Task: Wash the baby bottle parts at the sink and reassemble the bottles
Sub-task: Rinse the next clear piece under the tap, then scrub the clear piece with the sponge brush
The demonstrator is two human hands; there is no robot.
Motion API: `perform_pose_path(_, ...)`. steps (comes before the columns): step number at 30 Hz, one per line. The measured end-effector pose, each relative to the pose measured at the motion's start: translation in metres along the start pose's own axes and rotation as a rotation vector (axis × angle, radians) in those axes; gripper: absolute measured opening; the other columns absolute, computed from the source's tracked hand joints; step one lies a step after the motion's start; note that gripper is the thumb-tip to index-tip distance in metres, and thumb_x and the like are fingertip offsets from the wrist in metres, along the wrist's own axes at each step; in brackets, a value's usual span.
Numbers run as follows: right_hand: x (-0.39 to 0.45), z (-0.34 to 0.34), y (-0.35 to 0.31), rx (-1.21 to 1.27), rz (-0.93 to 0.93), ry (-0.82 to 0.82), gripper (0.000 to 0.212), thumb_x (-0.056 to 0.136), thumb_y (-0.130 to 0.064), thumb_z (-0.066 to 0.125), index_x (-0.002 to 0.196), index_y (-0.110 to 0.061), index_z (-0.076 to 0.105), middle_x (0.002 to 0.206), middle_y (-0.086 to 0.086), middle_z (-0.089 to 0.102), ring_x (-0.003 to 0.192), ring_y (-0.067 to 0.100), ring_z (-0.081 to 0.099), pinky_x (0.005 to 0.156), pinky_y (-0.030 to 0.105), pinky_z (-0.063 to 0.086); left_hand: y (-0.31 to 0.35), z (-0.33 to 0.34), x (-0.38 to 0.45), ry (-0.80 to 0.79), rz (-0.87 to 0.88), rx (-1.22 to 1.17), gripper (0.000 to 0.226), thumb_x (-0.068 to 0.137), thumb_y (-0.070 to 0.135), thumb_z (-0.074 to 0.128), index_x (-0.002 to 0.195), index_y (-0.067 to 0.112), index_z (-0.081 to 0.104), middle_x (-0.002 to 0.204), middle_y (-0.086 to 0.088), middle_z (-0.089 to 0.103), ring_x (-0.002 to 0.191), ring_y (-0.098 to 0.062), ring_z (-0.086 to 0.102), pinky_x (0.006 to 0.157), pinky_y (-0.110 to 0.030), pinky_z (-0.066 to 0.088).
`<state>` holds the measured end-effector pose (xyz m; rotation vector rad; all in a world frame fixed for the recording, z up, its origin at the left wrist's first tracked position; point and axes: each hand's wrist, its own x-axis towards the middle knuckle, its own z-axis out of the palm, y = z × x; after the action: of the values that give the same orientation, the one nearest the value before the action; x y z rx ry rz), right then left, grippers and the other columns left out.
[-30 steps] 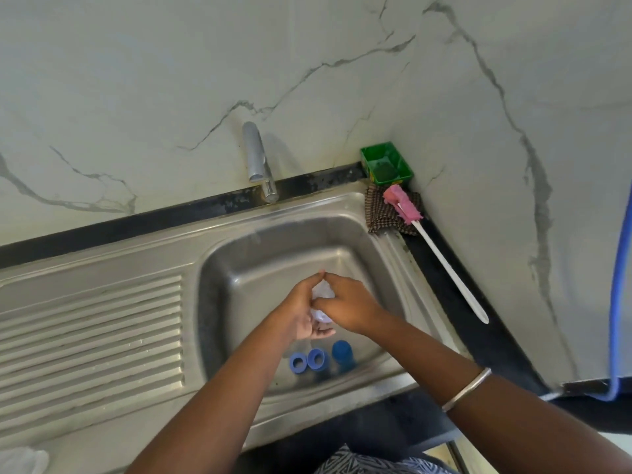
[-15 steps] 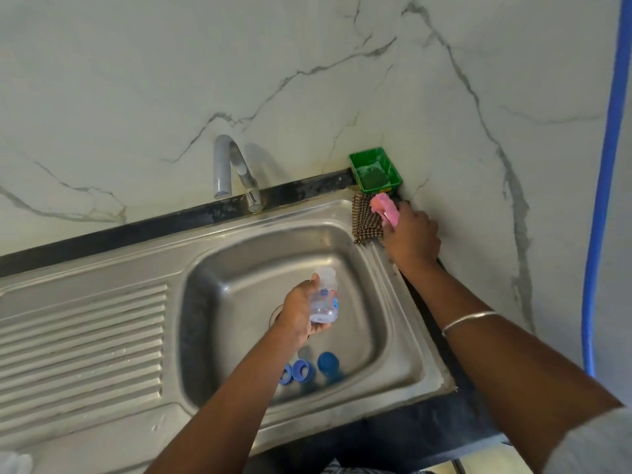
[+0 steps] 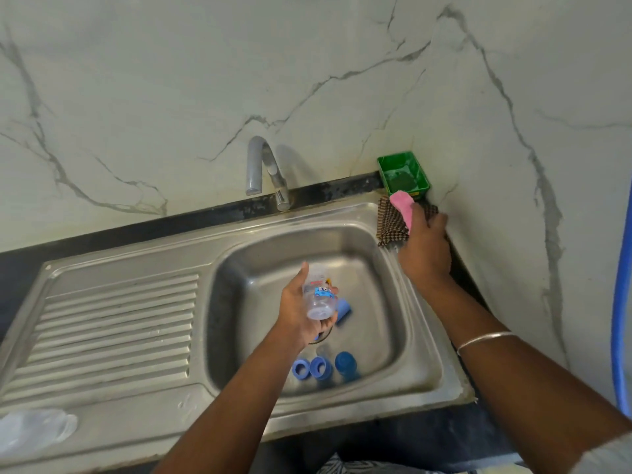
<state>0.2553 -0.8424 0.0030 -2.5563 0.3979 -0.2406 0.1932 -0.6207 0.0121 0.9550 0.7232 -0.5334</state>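
**Bottle held over the basin, other hand on the brush at the corner**

The left hand [image 3: 301, 309] grips a small clear plastic baby bottle [image 3: 319, 295] with a blue car print, fingers and thumb curled round its body, above the middle of the stainless steel sink basin [image 3: 386, 302]. The bottle is tilted, its open mouth towards the camera.

At about 2 o'clock from the bottle, the right hand [image 3: 425, 244] is closed round the handle of a bottle brush with a pink sponge head [image 3: 403, 201]; only the pink head shows past the fingers. It lies over a brown checked cloth [image 3: 390, 224] on the sink's far right corner. Just behind, at 12 o'clock from the brush head, sits a small green plastic tray [image 3: 403, 174] against the marbled wall.

On the basin floor, at 6 o'clock from the bottle, two blue screw rings [image 3: 311, 368] stand side by side, a blue cap [image 3: 345, 362] next to them. Another blue cap [image 3: 343, 311] lies at 3 o'clock, just beside the bottle. The curved grey tap [image 3: 261, 165] stands at 12 o'clock.
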Motion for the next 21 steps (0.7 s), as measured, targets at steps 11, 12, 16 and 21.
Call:
perform_pose_path(11, -0.076, 0.028, -0.069, 0.325, -0.275, -0.264, 0.062, 0.091, -0.023, 0.066, 0.144, -0.044, 0.042, 0.117, 0.006, 0.06, 0.094, 0.02, 0.06, 0.083, 0.029, 0.05, 0.011, -0.041, -0.003, 0.04, 0.099, 0.013, 0.039, 0.096, 0.045, 0.054, 0.112, 0.011, 0.062, 0.106, -0.01, 0.064, 0.081, -0.025, 0.064, 0.063, -0.029, 0.052)
perform_pose_path(12, -0.083, 0.03, -0.078, 0.368, -0.294, -0.29, 0.058, 0.093, -0.021, 0.064, 0.143, -0.042, 0.044, 0.116, 0.005, 0.064, 0.097, 0.02, 0.063, 0.086, 0.032, 0.053, 0.011, -0.045, -0.003, 0.043, 0.091, 0.033, 0.041, 0.097, 0.045, 0.054, 0.116, 0.01, 0.061, 0.109, -0.012, 0.064, 0.086, -0.028, 0.064, 0.07, -0.034, 0.05)
perform_pose_path(16, -0.109, 0.041, -0.108, 0.299, -0.35, -0.429, 0.054, 0.096, -0.02, 0.056, 0.146, -0.036, 0.045, 0.119, 0.006, 0.067, 0.107, 0.022, 0.064, 0.092, 0.036, 0.053, 0.014, -0.061, -0.002, 0.036, 0.063, 0.093, 0.034, 0.098, 0.038, 0.05, 0.115, 0.011, 0.061, 0.101, -0.011, 0.069, 0.084, -0.028, 0.064, 0.076, -0.037, 0.048)
perform_pose_path(21, -0.138, 0.05, -0.13, 0.069, -0.339, -0.475, 0.05, 0.101, -0.03, 0.044, 0.149, -0.044, 0.035, 0.103, 0.009, 0.058, 0.092, 0.029, 0.062, 0.078, 0.037, 0.054, 0.017, -0.077, -0.003, 0.003, -0.001, 0.027, 0.021, 0.095, 0.032, 0.049, 0.091, 0.016, 0.061, 0.075, -0.005, 0.067, 0.071, -0.022, 0.062, 0.069, -0.032, 0.045)
